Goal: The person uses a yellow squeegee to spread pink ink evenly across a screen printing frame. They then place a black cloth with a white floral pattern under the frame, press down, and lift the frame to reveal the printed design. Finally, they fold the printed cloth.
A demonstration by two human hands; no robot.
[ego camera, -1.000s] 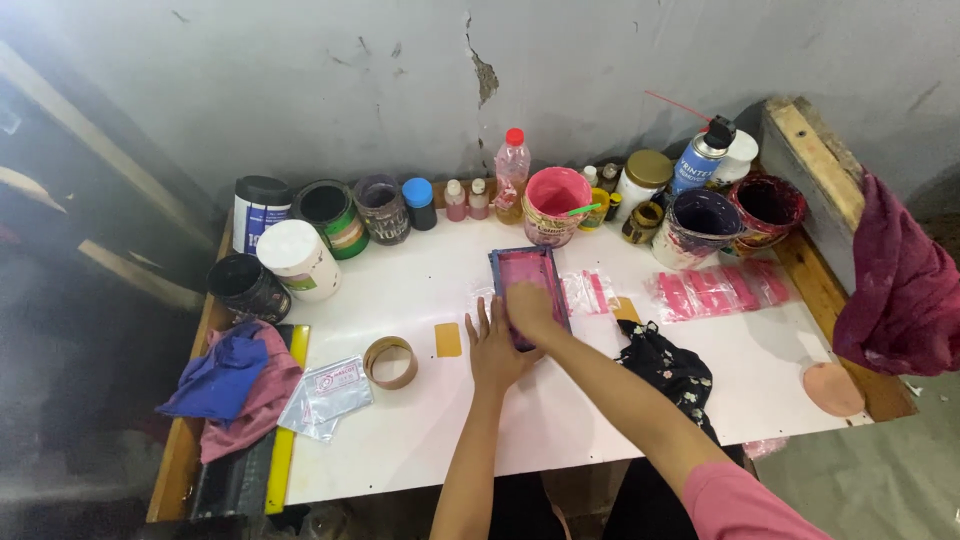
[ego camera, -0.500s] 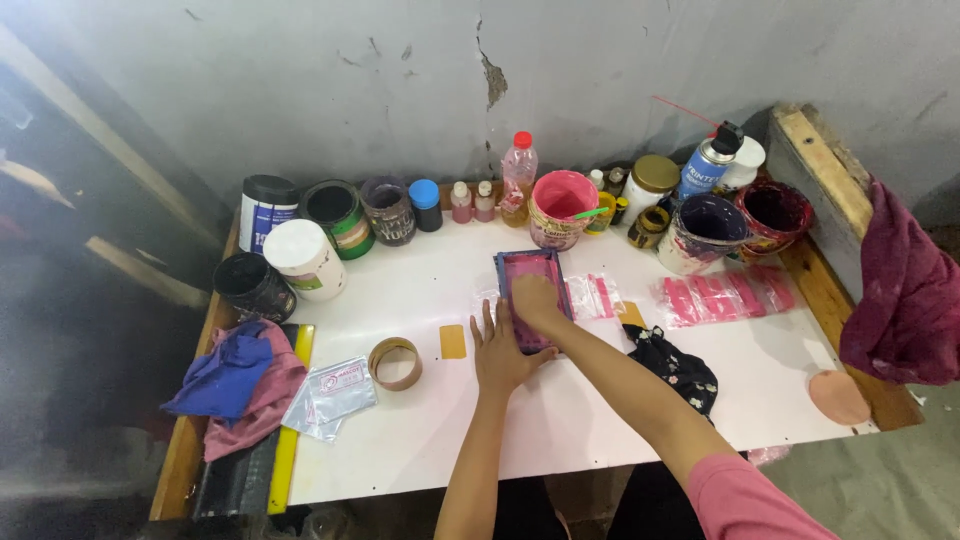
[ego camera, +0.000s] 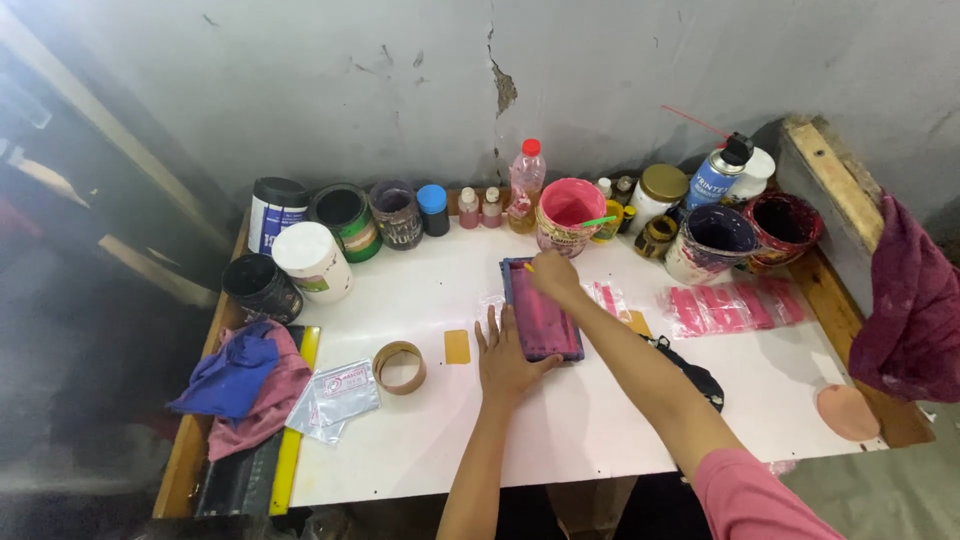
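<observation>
A small rectangular screen frame [ego camera: 542, 322], purple-edged and stained pink, lies flat on the white table [ego camera: 600, 420]. My left hand [ego camera: 505, 355] rests flat with fingers spread on its near left edge, pressing it down. At the frame's far end my right hand [ego camera: 553, 275] is closed on a small yellowish tool whose shape I cannot make out. A pink paint tub [ego camera: 567, 213] with a green stick stands just beyond the frame.
Paint tubs, jars and small bottles line the wall, with a spray can [ego camera: 722, 173] at the right. Pink printed packets [ego camera: 725, 305], a tape roll [ego camera: 399, 367], a yellow square [ego camera: 457, 346], clear bags [ego camera: 335, 395] and rags [ego camera: 245, 380] lie around. A dark red cloth [ego camera: 915, 300] hangs right.
My right hand has slid from the middle of the frame up to its far end. My left hand stays pressed on the frame's near edge.
</observation>
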